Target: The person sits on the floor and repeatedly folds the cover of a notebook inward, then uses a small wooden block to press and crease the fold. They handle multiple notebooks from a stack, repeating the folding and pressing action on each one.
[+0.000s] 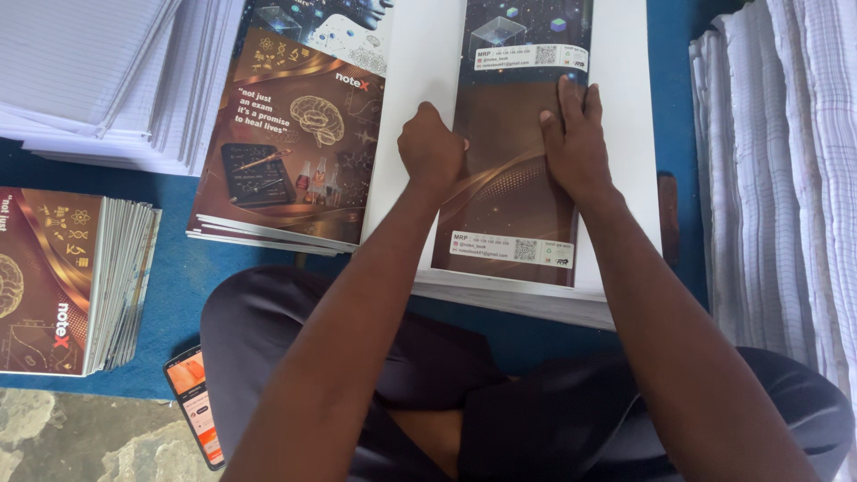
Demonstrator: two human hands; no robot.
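Pressing down on a brown printed cover sheet (500,192), both hands are working on top of a stack of white sheets (527,299) that is lying directly ahead of the person's crossed legs. The left hand (431,147) is curled into a loose fist, knuckles bearing on the left part of the cover sheet. The right hand (576,134) is lying flat, fingers together and pointing away from the body, on the cover sheet's right part. Neither hand is pinching anything.

The cover sheet's long axis is running away from the person, tilted slightly, and both hands are sitting near its middle, touching it. The two hands are about equally near; the right is reaching a little farther up the cover sheet.

Left of the cover sheet, a pile of printed covers (295,134) is lying face up, just beside it. Farther left, a stack of finished notebooks (76,281) is resting on the blue mat (183,277), with a phone (192,402) near the person's knee. Lined paper stacks (786,170) are standing right of the cover sheet.
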